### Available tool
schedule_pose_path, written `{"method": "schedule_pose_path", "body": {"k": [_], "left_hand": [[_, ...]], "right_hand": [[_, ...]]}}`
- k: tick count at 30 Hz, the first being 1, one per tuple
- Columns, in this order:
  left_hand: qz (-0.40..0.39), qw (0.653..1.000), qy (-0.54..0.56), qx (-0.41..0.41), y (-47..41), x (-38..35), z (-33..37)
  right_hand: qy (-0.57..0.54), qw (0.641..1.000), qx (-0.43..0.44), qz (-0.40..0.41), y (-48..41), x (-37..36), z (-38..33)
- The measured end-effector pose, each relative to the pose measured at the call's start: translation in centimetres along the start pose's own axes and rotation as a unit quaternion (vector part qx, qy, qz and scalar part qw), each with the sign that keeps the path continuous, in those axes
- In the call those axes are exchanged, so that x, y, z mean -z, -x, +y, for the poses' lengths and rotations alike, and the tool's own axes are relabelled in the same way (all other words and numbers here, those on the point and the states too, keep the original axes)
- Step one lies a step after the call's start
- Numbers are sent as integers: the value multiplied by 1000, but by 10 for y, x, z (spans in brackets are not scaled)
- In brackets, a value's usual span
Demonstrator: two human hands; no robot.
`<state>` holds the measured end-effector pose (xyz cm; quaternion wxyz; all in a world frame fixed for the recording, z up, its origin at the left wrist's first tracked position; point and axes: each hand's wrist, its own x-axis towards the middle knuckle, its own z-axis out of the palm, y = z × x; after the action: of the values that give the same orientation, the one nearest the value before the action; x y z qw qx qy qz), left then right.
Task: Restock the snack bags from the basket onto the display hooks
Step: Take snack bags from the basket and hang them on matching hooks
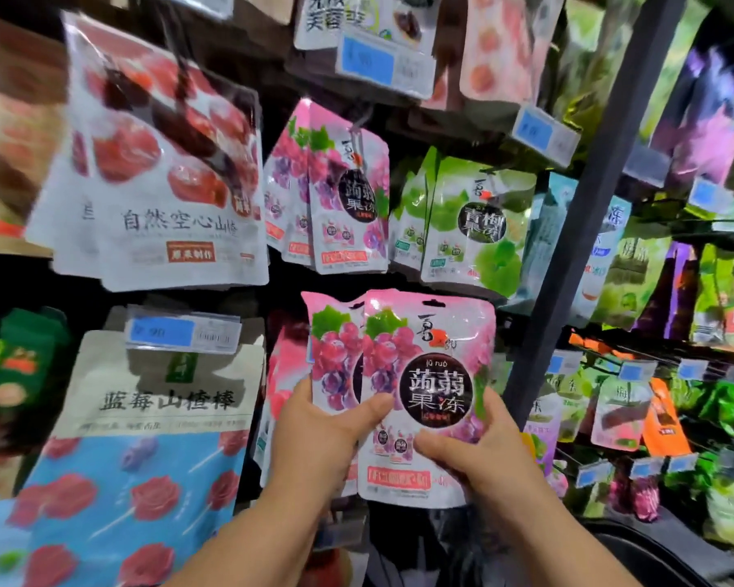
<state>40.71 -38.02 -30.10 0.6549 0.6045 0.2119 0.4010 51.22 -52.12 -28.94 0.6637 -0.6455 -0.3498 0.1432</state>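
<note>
Holds two pink grape snack bags up before the rack, both hands closed on them. With the left hand (314,438), clamps the pair from the left: thumb laid flat across the face of the front bag (431,387), fingers (302,387) curled behind the rear bag (331,345). With the right hand (479,455), pinches the front bag low on its right side: thumb pressed on the printed face, fingers (494,402) wrapped round the right edge.

Keeps both bags upright, long axis vertical, hang slots at the top, printed faces toward the camera. Overlaps them, the front bag covering most of the rear one, which peeks out to the left and sits a little higher.

Places the pair below the hanging pink bags (344,197) of the same kind, clear of them, with the green bags (471,230) up and to the right and a blue price tag (183,331) off to the left.

Brings both bare forearms up from the bottom edge, converging on the bags, wrists roughly straight, palms turned inward toward each other.
</note>
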Motion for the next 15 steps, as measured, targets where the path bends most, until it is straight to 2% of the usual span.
{"method": "schedule_pose_path", "body": {"k": [6,15], "left_hand": [[35,996,-30,-78,-21,29,37],[135,979,-96,-116,-49,82,90]], "right_hand": [[-4,997,69,-16,-33,-25,-37],[-60,991,118,-34,-99,-48,-93]]}}
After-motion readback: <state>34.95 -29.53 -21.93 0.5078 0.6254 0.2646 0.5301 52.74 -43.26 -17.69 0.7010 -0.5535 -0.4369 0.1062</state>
